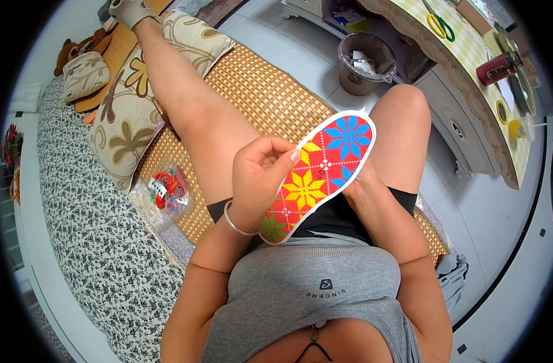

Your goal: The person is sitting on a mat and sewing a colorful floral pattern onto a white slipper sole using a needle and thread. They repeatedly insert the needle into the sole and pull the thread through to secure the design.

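An embroidered shoe insole (324, 174) with white edging is held up over my lap, its patterned face towards me. Yellow, blue and green star flowers cover its red ground, with a small black printed mark near the middle. My left hand (263, 170), with a silver bangle at the wrist, pinches the insole's left edge between thumb and forefinger. Whether a needle or thread is also between those fingers is too small to tell. From beneath, my right hand (360, 183) supports the right edge; most of its fingers are hidden behind the insole.
A clear bag of coloured thread skeins (170, 188) lies on the woven seat mat (258, 77) to my left, near patterned cushions (131, 122). Beyond my knees stands a lined waste bin (365, 68). Scissors (440, 27) and a dark red bottle (496, 69) are on the cloth-covered table.
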The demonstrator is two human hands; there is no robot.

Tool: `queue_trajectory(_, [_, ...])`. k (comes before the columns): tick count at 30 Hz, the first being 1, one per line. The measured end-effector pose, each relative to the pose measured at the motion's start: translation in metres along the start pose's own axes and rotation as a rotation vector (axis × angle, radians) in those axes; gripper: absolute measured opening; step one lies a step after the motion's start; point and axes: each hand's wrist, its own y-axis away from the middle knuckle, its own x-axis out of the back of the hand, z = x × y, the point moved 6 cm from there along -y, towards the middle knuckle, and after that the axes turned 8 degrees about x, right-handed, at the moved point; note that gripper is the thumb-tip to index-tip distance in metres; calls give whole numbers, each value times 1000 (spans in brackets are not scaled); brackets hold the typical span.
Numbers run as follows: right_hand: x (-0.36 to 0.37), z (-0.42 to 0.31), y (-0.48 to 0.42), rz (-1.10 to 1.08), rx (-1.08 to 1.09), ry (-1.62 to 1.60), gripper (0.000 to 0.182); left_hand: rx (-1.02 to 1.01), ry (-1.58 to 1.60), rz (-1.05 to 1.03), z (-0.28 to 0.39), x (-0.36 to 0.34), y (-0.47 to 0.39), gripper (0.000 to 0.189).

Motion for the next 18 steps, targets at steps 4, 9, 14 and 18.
queue_trajectory(4, [-8, -4, 7, 119, 48, 79, 19, -85, -116, 119, 2, 3, 0, 9])
queue_trajectory(9, [-31, -8, 10, -142, 176, 194, 7, -418, -643, 151, 13, -3, 12, 18])
queue_trajectory(14, [-31, -15, 15, -58, 336, 385, 9, -388, -399, -91, 5, -4, 13, 51])
queue_trajectory(18, [-37, -19, 19, -77, 396, 508, 9, -309, -261, -199, 6, -10, 17, 67])
